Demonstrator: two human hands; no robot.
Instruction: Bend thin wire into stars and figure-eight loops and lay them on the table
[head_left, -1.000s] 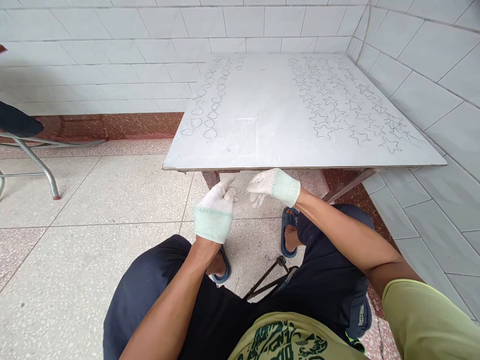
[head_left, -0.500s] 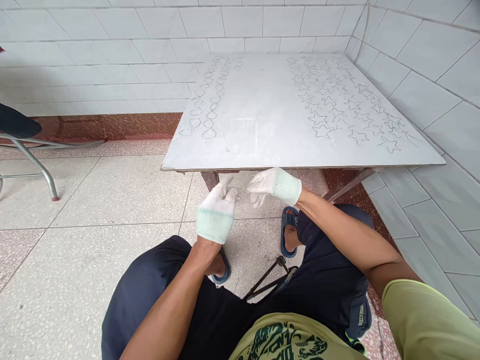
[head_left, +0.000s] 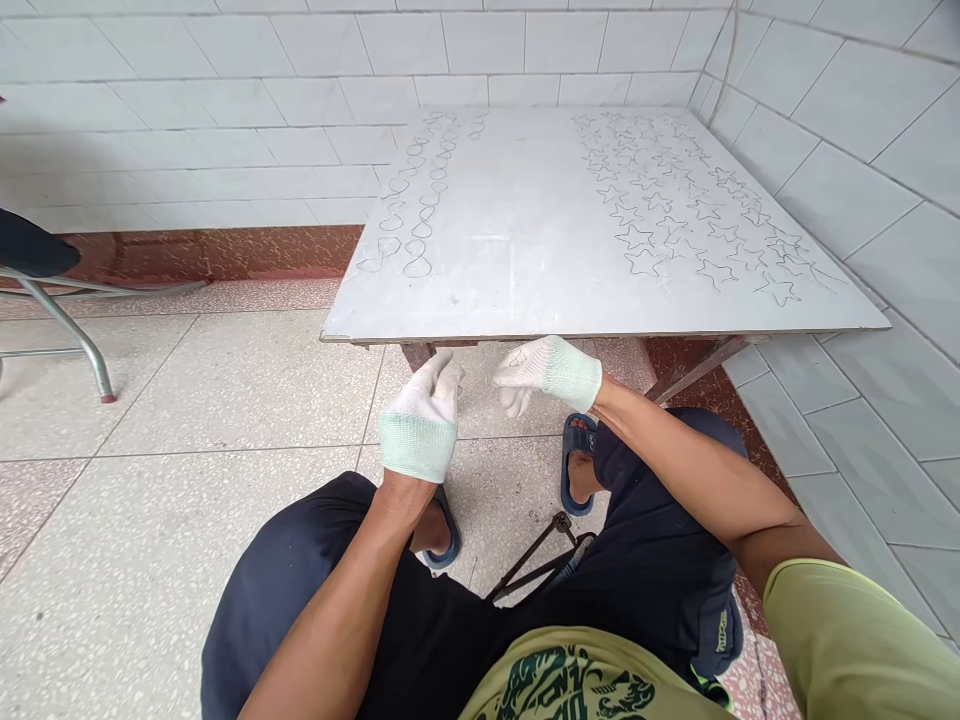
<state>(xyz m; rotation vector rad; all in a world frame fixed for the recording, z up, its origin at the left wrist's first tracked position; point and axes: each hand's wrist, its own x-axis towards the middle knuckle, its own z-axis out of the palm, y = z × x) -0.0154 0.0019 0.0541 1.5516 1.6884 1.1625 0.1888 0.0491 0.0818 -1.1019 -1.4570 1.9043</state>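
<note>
Two gloved hands in front of a white table

The left hand (head_left: 424,395) wears a white glove with a pale green cuff. Its back faces up, its fingers are bent, and it points away from the body toward the table. The right hand (head_left: 531,370) wears the same kind of glove. It comes in from the right, with its wrist bent and its fingers curling down toward the left hand. There is a small gap between them.

I can't tell if either hand is closed on something, because the gloves hide the insides of the fingers. A faint, thin line may show by the right fingertips, but it is too hard to make out.

Just past the hands is the white table (head_left: 547,220). Thin star shapes (head_left: 643,262) lie on its right side, and looped shapes (head_left: 418,262) lie in rows on its left. The far ones are too small to count.

Below, a dark folding frame (head_left: 525,560) is partly hidden between the legs. A metal chair (head_left: 82,335) is cut off at the left edge.
</note>
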